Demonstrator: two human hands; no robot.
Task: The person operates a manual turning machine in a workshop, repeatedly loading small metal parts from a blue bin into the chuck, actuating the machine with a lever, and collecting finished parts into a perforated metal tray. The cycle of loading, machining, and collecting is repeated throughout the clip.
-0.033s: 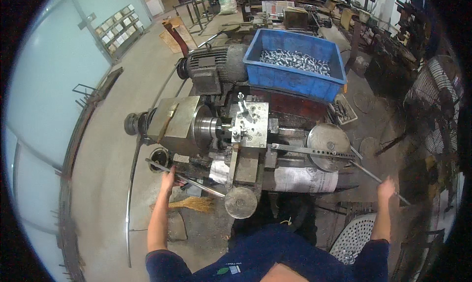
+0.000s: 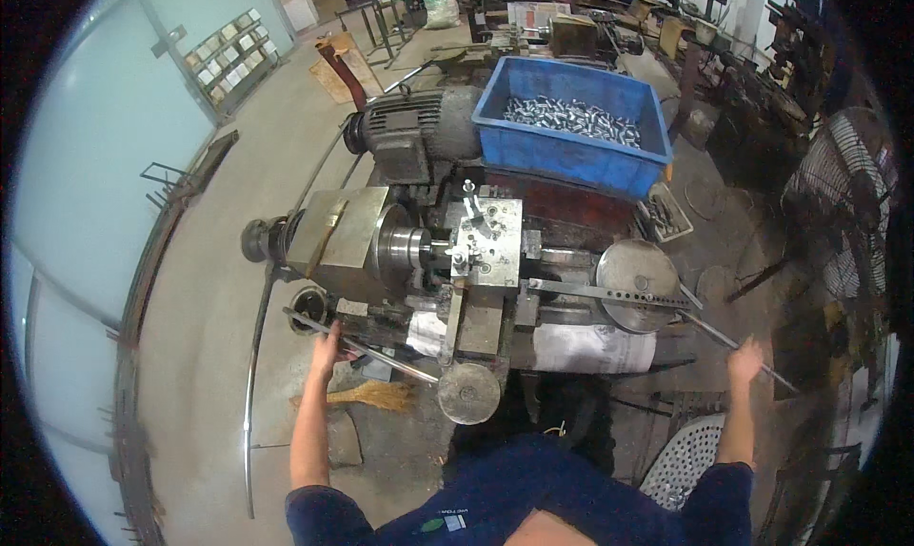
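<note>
My left hand (image 2: pixel 327 349) is closed round the long metal lever handle (image 2: pixel 386 357), which runs to a round steel disc (image 2: pixel 468 394) at the front of a small lathe. Over on the right, my right hand (image 2: pixel 745 359) grips a thin lever rod (image 2: pixel 709 331) that slopes down from a larger round plate (image 2: pixel 636 277). Between my hands stands the lathe's tool block (image 2: pixel 491 241), with clamp bolts on top. To its left is the bright chuck (image 2: pixel 407 247), facing the tool block. A small workpiece there is too small to make out.
Behind the lathe, a blue crate (image 2: pixel 571 146) holds many small metal pieces, beside an electric motor (image 2: pixel 419 132). A brush (image 2: pixel 329 230) lies on the headstock cover. Below are a straw broom (image 2: pixel 376 395) and a perforated stool seat (image 2: pixel 681 460). A fan (image 2: pixel 843 198) stands at right.
My right hand and the end of its lever rod sit very slightly higher. My left hand keeps its grip, with no clear movement.
</note>
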